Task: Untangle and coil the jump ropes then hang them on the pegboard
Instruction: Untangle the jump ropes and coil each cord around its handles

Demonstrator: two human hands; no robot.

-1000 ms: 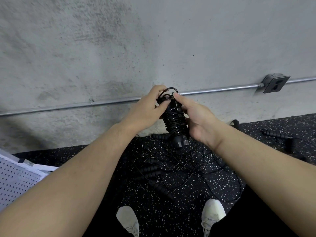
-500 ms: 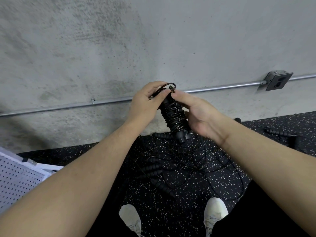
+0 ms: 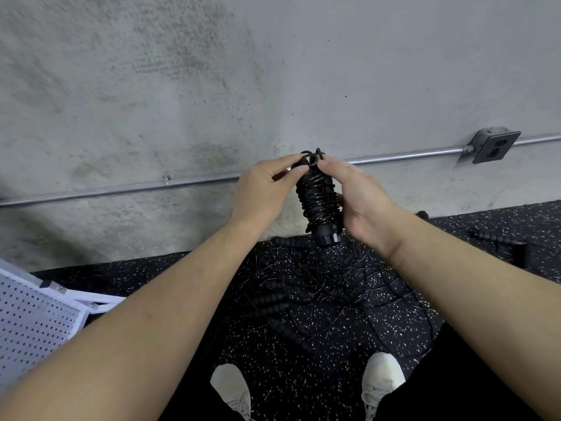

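- Compared with half a second earlier, the bundle (image 3: pixel 318 205) is held in much the same spot in front of the wall (image 3: pixel 273 71), just above the pipe (image 3: pixel 121 189); the small loop at its top, open and arched a second ago, is now drawn tight between the fingertips.
- The left hand (image 3: pixel 264 192) has shifted slightly: its thumb and forefinger are now pinched on the rope end at the top of the bundle, where before the fingers were spread wider over it.
- The right hand (image 3: pixel 358 202) is curled round the right side of the bundle, its forefinger and thumb meeting the loop at the top (the lower fingers are hidden behind the coils).
- The bundle is made of black handles with thin rope wound round them in close turns; its long axis runs nearly upright, tilted a little, the top leaning left and away toward the wall, the capped butt end pointing down and right toward the floor (image 3: pixel 303 344).
- Below the bundle, a tangle (image 3: pixel 318 293) of thin ropes and ribbed handles lies on the speckled floor, between wall and shoes (image 3: pixel 382 381).
- A pegboard (image 3: pixel 33 323) lies at lower left, well apart from the hands.
- An outlet box (image 3: pixel 494 145) is fixed on the pipe at right.
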